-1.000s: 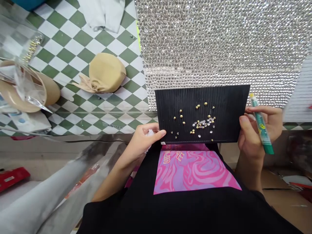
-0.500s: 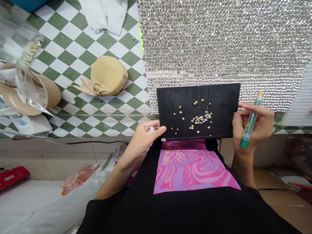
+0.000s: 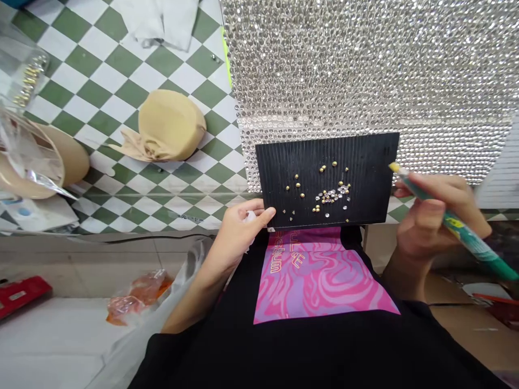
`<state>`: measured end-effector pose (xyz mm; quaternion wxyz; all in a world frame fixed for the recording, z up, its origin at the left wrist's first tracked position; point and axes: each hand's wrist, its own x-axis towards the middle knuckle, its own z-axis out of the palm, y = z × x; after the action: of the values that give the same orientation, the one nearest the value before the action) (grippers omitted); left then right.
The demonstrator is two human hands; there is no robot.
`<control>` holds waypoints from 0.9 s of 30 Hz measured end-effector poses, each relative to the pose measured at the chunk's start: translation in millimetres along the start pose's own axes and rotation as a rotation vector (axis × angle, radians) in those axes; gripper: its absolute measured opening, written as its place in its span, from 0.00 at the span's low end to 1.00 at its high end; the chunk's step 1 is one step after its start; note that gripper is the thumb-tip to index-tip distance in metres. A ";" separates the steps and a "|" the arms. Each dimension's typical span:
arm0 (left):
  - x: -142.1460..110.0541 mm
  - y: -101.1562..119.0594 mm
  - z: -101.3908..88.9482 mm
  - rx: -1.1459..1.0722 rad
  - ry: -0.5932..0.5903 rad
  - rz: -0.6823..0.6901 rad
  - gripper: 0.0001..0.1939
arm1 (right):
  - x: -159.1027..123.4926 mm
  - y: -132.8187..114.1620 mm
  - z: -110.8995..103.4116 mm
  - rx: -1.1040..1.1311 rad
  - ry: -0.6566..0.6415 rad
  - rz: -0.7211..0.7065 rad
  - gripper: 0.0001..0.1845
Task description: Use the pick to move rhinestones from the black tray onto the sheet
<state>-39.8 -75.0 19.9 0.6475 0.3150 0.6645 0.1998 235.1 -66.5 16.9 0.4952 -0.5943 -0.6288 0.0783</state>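
My left hand [image 3: 245, 227] pinches the left end of a black ridged tray [image 3: 368, 178], its thumb on top and a scrap of white tissue in the palm. Loose rhinestones [image 3: 333, 194], some clear and some gold, lie scattered on the tray, thickest right of its middle. In my right hand [image 3: 438, 221] is a green pen-shaped wax picker [image 3: 466, 232], its yellow tip pointing left over the tray's right edge. Behind the tray spreads a sheet [image 3: 365, 70] covered in rows of silver rhinestones.
A tan cloth-wrapped bundle [image 3: 170, 127] sits on the green-and-white checked tabletop [image 3: 109, 97]. Left of it stand a beige container [image 3: 68, 156] with plastic bags and a clear bag of gold stones [image 3: 30, 81]. White cloth [image 3: 160, 21] lies at the back.
My right hand has let go of the tray's right end and turned the wax picker from upright to slanting, tip over the tray. The left hand still holds the tray; the view shifted slightly.
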 end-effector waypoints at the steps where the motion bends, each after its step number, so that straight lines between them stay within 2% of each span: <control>1: -0.3 0.6 0.5 -0.003 0.004 0.001 0.13 | 1.3 -4.2 3.5 0.033 -0.054 -0.004 0.13; 5: -0.8 0.9 1.8 0.000 0.018 0.006 0.13 | 2.0 -13.0 14.9 0.206 -0.265 -0.009 0.18; 8: -0.8 -0.3 2.4 0.007 0.025 0.015 0.15 | 0.2 -10.5 18.7 0.285 -0.313 -0.016 0.19; 13: -1.3 -2.9 3.3 0.021 0.042 0.030 0.14 | -0.5 -6.7 19.9 0.289 -0.407 -0.062 0.11; 20: -1.5 -4.8 3.2 0.052 0.048 0.043 0.15 | 1.3 -9.4 18.9 0.251 -0.451 -0.104 0.10; 27: -0.9 -3.9 2.3 0.086 0.054 0.065 0.15 | 16.0 -4.8 21.9 0.341 -0.331 -0.064 0.09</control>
<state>-38.2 -78.7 17.7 0.6083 0.3585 0.6792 0.2005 219.5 -43.9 17.7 0.4806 -0.4609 -0.6978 0.2640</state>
